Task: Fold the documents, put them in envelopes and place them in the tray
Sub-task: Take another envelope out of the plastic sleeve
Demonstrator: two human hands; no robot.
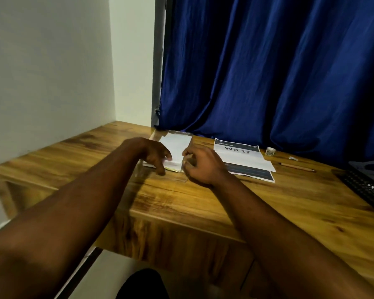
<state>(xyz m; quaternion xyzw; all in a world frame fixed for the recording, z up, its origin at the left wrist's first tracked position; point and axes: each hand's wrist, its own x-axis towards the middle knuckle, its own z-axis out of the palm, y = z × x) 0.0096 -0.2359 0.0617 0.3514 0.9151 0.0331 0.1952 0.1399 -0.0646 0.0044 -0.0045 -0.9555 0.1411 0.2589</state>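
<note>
A folded white document [177,145] lies inside a clear plastic envelope [173,133] on the wooden desk [203,201]. My left hand [154,155] rests on its near left corner, fingers curled down onto the paper. At the near right corner, my right hand [200,166] pinches the envelope's edge. A second printed sheet marked "WS 17" [243,158] lies flat to the right. The black mesh tray [367,184] sits at the desk's right edge, partly cut off.
A small tape roll [270,151], a pencil [296,167] and a scrap of paper [293,158] lie behind the printed sheet. A blue curtain [268,72] hangs along the back, and a white wall stands to the left.
</note>
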